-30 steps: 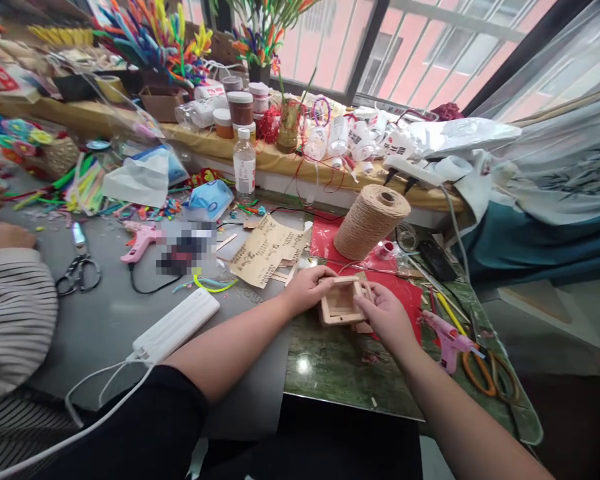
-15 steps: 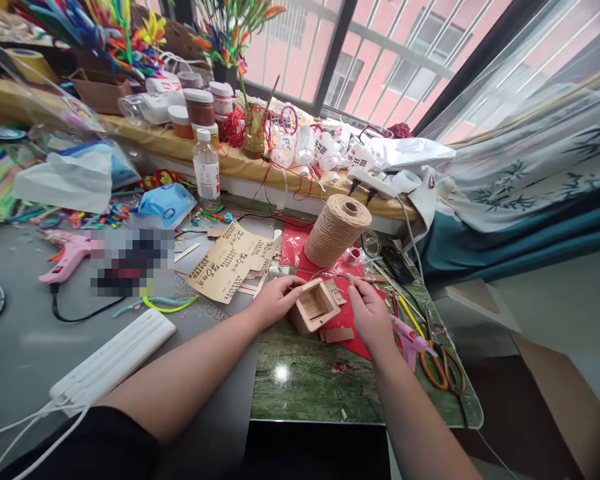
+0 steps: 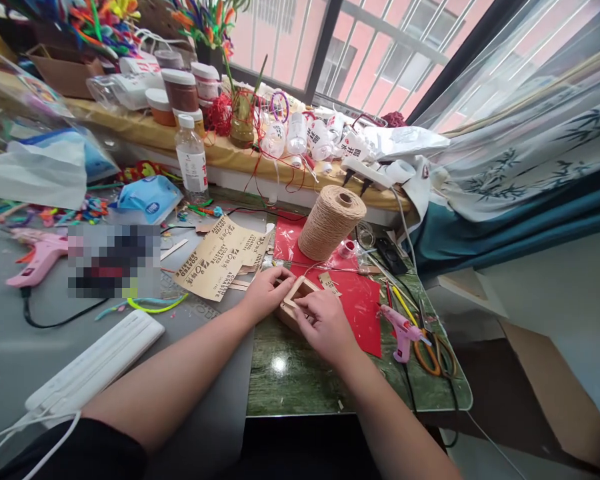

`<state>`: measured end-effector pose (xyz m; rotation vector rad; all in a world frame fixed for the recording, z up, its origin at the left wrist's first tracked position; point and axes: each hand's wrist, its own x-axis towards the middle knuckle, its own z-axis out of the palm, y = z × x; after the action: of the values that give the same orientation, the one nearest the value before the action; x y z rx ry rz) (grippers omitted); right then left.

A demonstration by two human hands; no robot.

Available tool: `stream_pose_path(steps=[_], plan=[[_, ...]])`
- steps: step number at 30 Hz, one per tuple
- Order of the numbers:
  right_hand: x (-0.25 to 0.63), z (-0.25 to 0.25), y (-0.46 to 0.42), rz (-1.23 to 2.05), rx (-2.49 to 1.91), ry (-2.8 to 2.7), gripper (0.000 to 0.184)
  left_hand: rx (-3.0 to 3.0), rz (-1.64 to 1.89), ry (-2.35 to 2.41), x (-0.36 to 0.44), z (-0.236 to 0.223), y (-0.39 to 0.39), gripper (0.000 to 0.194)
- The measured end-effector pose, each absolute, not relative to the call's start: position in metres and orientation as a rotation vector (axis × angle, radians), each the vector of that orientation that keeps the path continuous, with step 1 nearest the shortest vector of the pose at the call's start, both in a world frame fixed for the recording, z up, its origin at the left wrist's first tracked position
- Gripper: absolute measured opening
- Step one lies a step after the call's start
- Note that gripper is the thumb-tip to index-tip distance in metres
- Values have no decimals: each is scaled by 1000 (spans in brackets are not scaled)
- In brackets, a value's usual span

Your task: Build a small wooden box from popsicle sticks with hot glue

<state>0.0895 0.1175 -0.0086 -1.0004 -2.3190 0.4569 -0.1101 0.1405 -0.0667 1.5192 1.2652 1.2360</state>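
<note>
A small open wooden box (image 3: 296, 291) rests on the green marbled tabletop, its opening tilted towards me. My left hand (image 3: 266, 293) is closed on the box's left side, fingers over the far rim. At the right side of the opening is my right hand (image 3: 323, 325), its fingers bent together at the rim and hiding part of the inside; what they pinch, if anything, is hidden. A thin strand of twine (image 3: 311, 268) shows behind the box. Beyond it stands a big spool of twine (image 3: 330, 223). A small sandpaper piece (image 3: 329, 283) lies to the right on red sheets (image 3: 363, 307).
Sandpaper sheets (image 3: 215, 263) lie to the left, near a white power strip (image 3: 97, 363). On the right are a pink glue gun (image 3: 401, 331) and orange-handled scissors (image 3: 429, 357). A water bottle (image 3: 191, 163) stands by the cluttered windowsill.
My right hand has moved left from beside the box onto its opening, covering part of it. The left hand still holds the box. The whole view has shifted slightly.
</note>
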Motion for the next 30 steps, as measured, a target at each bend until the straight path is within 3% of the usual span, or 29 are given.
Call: stream_pose_path(steps=[11,21,30], plan=[[91,-22,102,364,-1053,-2282,11,1452,1220,1200,-108,-70,141,31],[111,-36,94,209,-940,-2162,45,1427,1166,1142,-106,-69,139,33],[121,-62,92,281,-949,-2046,27,1376,1149,1094,-105,-75,143,34]])
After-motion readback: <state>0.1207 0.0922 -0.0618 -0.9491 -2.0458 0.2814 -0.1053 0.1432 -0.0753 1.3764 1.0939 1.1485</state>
